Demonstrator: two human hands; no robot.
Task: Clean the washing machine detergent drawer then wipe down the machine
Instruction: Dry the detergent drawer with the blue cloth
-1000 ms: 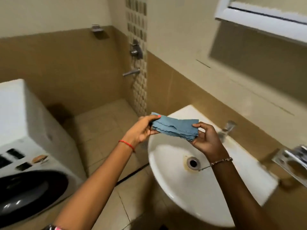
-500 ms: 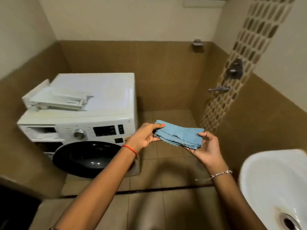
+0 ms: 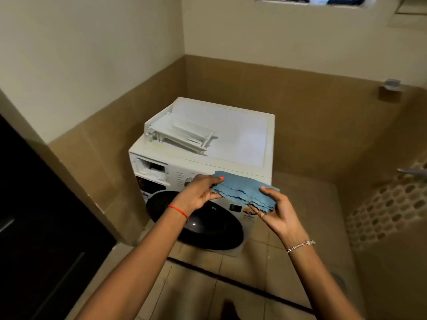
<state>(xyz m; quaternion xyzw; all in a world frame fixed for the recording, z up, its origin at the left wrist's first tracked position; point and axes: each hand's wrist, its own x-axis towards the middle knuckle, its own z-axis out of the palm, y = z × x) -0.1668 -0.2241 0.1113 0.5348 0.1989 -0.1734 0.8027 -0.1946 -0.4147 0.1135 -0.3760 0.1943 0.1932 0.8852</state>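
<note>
While a white plastic detergent drawer [image 3: 182, 135] lies along the white washing machine's [image 3: 245, 137] left edge, left hand [image 3: 200, 191] and right hand [image 3: 278, 212] pinch a folded blue cloth [image 3: 245, 191].

- The cloth [image 3: 242, 192] is light blue.
- The washing machine [image 3: 242, 139] is white, its round door [image 3: 208, 227] black.
- The wall [image 3: 92, 54] is cream above, with brown tiles [image 3: 312, 112] below.
- The mosaic strip [image 3: 388, 209] shows pale dots, maybe oval.

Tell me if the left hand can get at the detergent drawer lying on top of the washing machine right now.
Probably yes. The drawer lies uncovered on top of the machine, nothing between it and the left hand. But that hand pinches the blue cloth, shared with the right hand.
</note>
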